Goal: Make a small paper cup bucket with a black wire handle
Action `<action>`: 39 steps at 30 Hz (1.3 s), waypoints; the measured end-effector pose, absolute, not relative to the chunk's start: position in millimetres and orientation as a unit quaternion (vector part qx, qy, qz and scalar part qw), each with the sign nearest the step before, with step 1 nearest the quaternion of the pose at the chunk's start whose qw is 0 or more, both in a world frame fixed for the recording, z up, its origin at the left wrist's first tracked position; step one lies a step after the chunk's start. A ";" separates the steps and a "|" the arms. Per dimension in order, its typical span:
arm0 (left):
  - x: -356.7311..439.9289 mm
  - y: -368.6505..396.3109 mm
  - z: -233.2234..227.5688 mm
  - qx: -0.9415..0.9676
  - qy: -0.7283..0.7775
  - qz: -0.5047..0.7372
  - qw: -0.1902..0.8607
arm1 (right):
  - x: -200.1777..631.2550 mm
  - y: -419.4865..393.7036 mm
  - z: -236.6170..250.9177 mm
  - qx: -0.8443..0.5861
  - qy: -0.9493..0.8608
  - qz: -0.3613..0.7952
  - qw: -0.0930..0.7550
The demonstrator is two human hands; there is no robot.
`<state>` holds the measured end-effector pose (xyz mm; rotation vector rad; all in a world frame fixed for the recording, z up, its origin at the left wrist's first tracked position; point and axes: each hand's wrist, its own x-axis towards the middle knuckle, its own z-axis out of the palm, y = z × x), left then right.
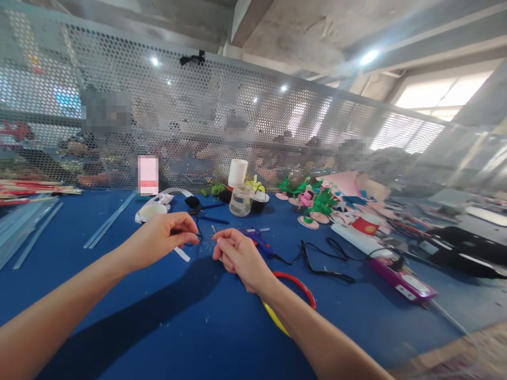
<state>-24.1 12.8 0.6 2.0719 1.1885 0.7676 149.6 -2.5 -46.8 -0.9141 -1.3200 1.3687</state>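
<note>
Over the blue table (170,327) my left hand (164,237) is pinched shut on something thin and dark, maybe a wire, too small to name. My right hand (237,256) is a little to its right, fingers curled and pinched on a small pale piece. Both hands nearly meet above the cloth. A red hoop (304,287) and a yellow hoop (275,319) lie under my right wrist. A blue glue gun (257,238) lies just beyond my right hand, its black cord (317,264) trailing right.
Clear glue sticks (109,221) lie at left, a white headband (158,203) and scissors (208,214) behind my hands. A clear jar (241,200), white cups (237,171) and green-pink paper flowers (312,203) stand farther back. A perforated metal screen (198,116) walls the table; people sit behind it.
</note>
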 end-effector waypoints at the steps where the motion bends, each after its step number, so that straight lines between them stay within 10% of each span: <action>1: -23.5 10.8 2.0 0.792 0.455 0.285 0.290 | 149.2 -2.9 -46.5 -0.379 -0.544 0.563 0.493; 24: -14.3 2.7 3.0 0.844 0.428 0.308 0.101 | 146.6 -7.1 -53.0 -0.394 -0.596 0.537 0.448; 39: -12.1 2.0 -0.9 0.800 0.454 0.345 0.185 | 146.0 -7.3 -50.0 -0.403 -0.588 0.537 0.453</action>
